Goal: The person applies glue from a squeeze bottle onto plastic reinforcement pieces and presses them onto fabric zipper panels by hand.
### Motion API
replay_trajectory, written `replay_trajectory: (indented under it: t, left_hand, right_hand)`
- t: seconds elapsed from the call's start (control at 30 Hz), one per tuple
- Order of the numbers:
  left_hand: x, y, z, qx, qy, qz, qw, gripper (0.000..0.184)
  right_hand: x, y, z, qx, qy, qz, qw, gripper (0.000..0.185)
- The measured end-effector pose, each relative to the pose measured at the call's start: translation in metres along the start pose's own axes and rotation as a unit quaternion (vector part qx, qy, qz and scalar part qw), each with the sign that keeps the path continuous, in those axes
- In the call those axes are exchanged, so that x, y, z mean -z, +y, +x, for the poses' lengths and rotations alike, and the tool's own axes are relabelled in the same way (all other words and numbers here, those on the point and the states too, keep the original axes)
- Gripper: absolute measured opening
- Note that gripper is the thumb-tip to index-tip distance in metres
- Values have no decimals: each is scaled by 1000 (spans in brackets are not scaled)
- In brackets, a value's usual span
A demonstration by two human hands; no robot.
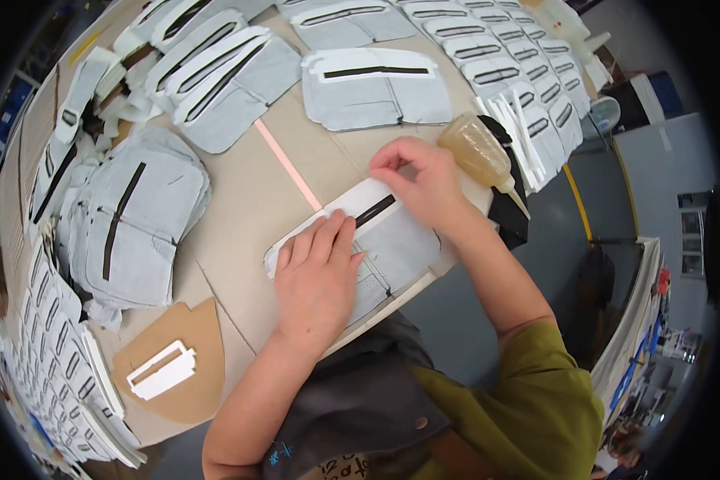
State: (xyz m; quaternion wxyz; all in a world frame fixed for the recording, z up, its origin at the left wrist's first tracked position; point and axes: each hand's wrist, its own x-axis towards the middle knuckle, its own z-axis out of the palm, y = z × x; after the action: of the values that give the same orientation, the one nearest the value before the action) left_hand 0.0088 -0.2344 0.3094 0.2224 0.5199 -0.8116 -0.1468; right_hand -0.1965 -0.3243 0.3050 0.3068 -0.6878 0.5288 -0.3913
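Note:
A grey fabric panel lies at the table's near edge, with a white strip piece around a black slot along its upper part. My left hand rests on the panel's left part, palm down with the fingers stretched out. At the upper right corner of the white piece, my right hand has thumb and index finger pinched together; what is between the fingertips is too small to make out. A glue bottle lies just beyond my right hand, its nozzle pointing toward the lower right.
Stacked grey panels lie on the left. A brown template carries a white frame at the lower left. Another panel lies ahead, and rows of small pieces cover the far right. A pink strip crosses the table.

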Motion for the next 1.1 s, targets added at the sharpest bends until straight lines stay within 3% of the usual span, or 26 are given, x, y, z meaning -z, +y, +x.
replay_trajectory:
  t: [0.2, 0.53, 0.6, 0.73, 0.9, 1.1]
  left_hand:
    - [2, 0, 5, -5, -1, 23, 1000, 44]
    - [-2, 7, 22, -14, -21, 88, 996, 42]
    - [-3, 7, 22, -8, -26, 88, 996, 41]
    - [-5, 6, 20, -4, -18, 81, 997, 41]
    - [-6, 5, 20, -4, -17, 76, 997, 41]
    - [-10, 1, 22, -3, 20, 53, 998, 36]
  right_hand:
    - [26, 3, -14, -116, -29, 69, 990, 13]
    - [14, 2, -13, -89, -44, 16, 995, 12]
    - [20, -8, -10, -86, -88, -49, 991, 9]
    - [26, -2, -10, -93, -106, -26, 990, 8]
    - [30, -3, -27, -149, -37, 61, 986, 9]
    - [29, -9, -28, -113, -63, 1, 992, 9]
